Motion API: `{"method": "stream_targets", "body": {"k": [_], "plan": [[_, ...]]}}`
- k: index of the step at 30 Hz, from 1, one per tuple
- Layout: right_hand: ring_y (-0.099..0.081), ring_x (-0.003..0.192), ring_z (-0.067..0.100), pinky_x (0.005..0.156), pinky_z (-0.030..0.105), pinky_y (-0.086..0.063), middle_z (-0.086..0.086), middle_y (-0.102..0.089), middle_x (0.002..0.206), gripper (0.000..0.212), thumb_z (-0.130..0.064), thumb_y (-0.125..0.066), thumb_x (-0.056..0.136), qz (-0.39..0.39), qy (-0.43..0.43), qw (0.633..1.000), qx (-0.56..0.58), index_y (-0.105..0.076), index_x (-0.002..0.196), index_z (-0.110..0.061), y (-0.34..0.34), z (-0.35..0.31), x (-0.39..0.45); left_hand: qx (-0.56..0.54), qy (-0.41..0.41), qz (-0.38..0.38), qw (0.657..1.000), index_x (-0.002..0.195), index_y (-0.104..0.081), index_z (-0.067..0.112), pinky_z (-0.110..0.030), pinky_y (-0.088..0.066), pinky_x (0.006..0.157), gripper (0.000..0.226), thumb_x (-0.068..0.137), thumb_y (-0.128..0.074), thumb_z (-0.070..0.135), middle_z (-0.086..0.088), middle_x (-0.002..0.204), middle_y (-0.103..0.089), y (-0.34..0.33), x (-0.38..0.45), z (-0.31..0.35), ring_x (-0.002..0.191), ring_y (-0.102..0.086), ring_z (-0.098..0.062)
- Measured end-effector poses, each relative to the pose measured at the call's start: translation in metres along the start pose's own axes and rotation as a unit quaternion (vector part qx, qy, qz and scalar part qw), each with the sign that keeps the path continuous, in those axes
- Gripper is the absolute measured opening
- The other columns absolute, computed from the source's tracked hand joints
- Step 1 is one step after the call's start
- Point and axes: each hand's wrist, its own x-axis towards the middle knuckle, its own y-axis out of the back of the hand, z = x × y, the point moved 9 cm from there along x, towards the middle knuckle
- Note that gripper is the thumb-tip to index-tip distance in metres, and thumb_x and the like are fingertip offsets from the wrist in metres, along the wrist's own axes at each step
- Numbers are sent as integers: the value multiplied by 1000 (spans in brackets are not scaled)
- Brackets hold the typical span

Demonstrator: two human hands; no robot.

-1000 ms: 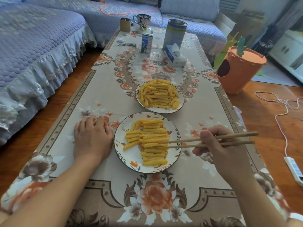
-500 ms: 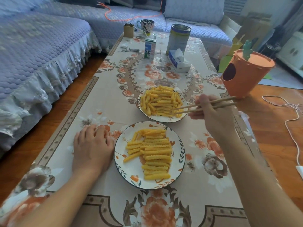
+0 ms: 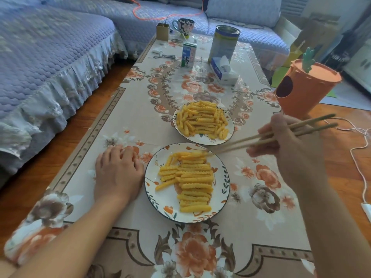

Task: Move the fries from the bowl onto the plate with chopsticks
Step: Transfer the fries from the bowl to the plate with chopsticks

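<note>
Two wooden chopsticks [image 3: 261, 137] are clamped in our right hand [image 3: 289, 145], thumb and curled fingers [image 3: 267, 129] pinching them near their upper half. Their long axis runs from upper right, past the knuckles, down to lower left, and the tips lie close together over the far rim of the plate [image 3: 166, 205]. One fry [image 3: 193, 156] sits at those tips, blurred, lying roughly crosswise at the top of the rows of fries [image 3: 194, 181] on the plate; we cannot tell whether the tips grip it or only touch it. Most of the laid-out fries run left to right, with a few on the left side angled. The bowl [image 3: 230, 135], just beyond the plate on the desk [image 3: 124, 121], holds a heaped pile of fries [image 3: 200, 121]. Our left hand [image 3: 116, 173] rests flat on the desk, fingers together and straight, just beside the plate's left rim.

Half a second ago the chopstick tips were in the bowl's pile; now our right hand has drawn back toward us and the tips are over the plate. Our left hand has not moved.
</note>
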Motion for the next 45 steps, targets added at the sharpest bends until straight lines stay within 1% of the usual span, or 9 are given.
{"method": "stream_targets", "body": {"k": [4, 9, 15, 18, 27, 31, 38, 42, 45], "plan": [[-69, 47, 34, 45, 35, -59, 19, -67, 57, 35, -31, -56, 92, -44, -13, 998, -38, -68, 71, -5, -8, -9, -54, -1, 0, 3, 1000, 135, -59, 16, -53, -27, 120, 40, 99, -49, 33, -18, 145, -53, 1, -1, 0, 139, -40, -36], [-69, 46, 23, 43, 16, -48, 14, -68, 55, 30, -29, -57, 88, -8, -17, 998, -55, -64, 73, -4, -9, 9, -78, -2, -1, 6, 1000, 132, -60, 16, -54, -29, 119, 39, 99, -50, 32, -18, 143, -54, 0, -1, 0, 137, -42, -37], [-67, 44, 20, 42, 12, -44, 14, -68, 53, 20, -25, -65, 84, 19, -24, 999, -40, -62, 73, -8, -5, 14, -84, -3, -2, 3, 1000, 132, -59, 15, -54, -29, 118, 39, 99, -49, 33, -18, 143, -53, 0, 0, 0, 137, -42, -37], [-67, 44, 20, 41, 12, -42, 13, -68, 53, 18, -26, -65, 83, 18, -22, 999, -43, -63, 69, -15, -4, 11, -83, -1, -2, 0, 1000, 133, -58, 16, -53, -29, 118, 40, 99, -48, 33, -18, 143, -53, 0, 0, 0, 137, -41, -36], [-69, 47, 23, 51, 18, -53, 13, -69, 56, 23, -26, -64, 86, 9, -13, 999, -40, -64, 73, -7, -5, 18, -85, -8, 0, -2, 1000, 135, -58, 15, -54, -28, 119, 41, 99, -48, 32, -19, 145, -52, 1, -1, 0, 139, -40, -37], [-70, 50, 29, 54, 28, -59, 12, -69, 57, 23, -30, -63, 87, 16, -12, 999, -35, -66, 70, -16, -3, 22, -86, -5, 0, -3, 1000, 135, -58, 15, -54, -29, 119, 41, 99, -48, 32, -19, 145, -52, 1, -1, 1, 139, -40, -37], [-72, 54, 33, 56, 41, -62, 16, -69, 62, 25, -35, -66, 89, -3, -16, 999, -28, -70, 74, -15, -6, 26, -92, -2, -3, 8, 1000, 129, -61, 15, -55, -31, 116, 37, 97, -50, 31, -20, 139, -55, 0, 0, 0, 134, -44, -39], [-70, 48, 26, 44, 20, -52, 19, -67, 58, 27, -24, -64, 84, -6, -43, 999, -3, -65, 75, 1, 0, 21, -86, 7, -8, 10, 1000, 124, -62, 15, -55, -35, 112, 35, 95, -53, 32, -21, 133, -59, 0, 0, 1, 129, -47, -40], [-69, 48, 29, 44, 25, -55, 16, -66, 57, 32, -28, -59, 87, 14, -44, 998, 38, -63, 79, 3, 13, 10, -64, 7, -7, 11, 1000, 128, -61, 15, -54, -33, 115, 37, 96, -52, 32, -20, 136, -57, 1, -1, 0, 132, -46, -39]]}}
